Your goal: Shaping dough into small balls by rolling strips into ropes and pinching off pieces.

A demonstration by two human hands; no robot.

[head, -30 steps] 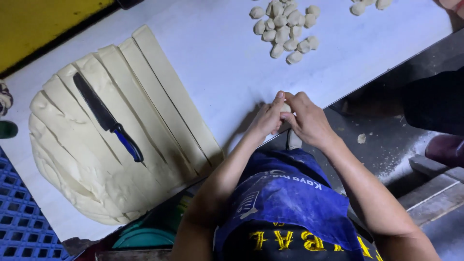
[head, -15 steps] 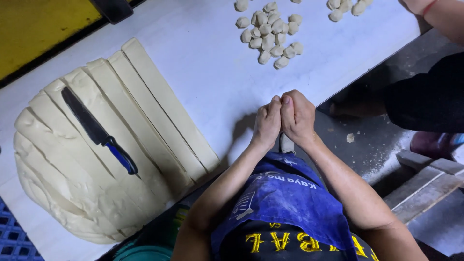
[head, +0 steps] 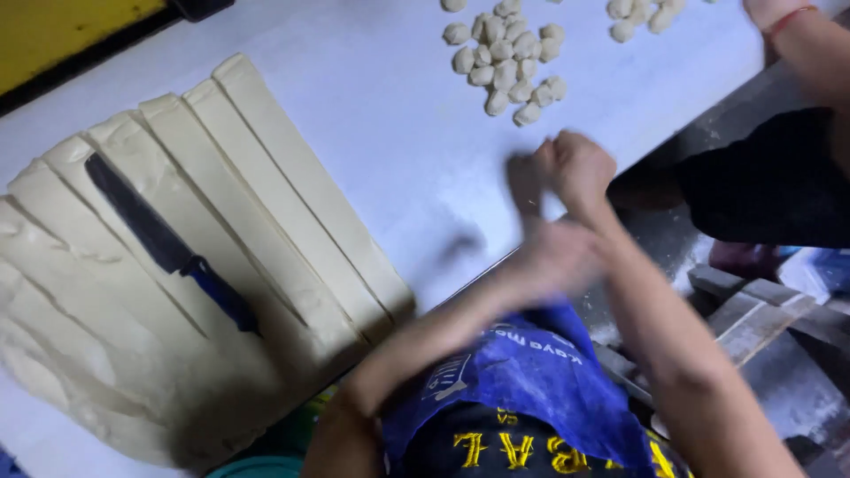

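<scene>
Clearly the work is partway through, judging from the single head view. A wide sheet of rolled dough covers the left of the white tabletop, and it is already sliced into long strips; the strip nearest the person runs diagonally from the upper left down toward the table's near edge. None of these strips looks cut crosswise yet, so most of the dough seems to be waiting. A dark-bladed knife with a blue handle lies flat on top of the strips, touched by no one.

Further up the tabletop sits a cluster of small dough pieces, a modest heap beside the bulk of uncut sheet, with a second, smaller group near the top edge. These look like the finished share so far.

The right hand is raised over the table edge, curled into a loose fist; the left hand is below it and smeared by motion. I cannot tell whether either holds a bit of dough. Both are well apart from the knife and just below the cluster.

Another person's forearm enters at the upper right.
</scene>
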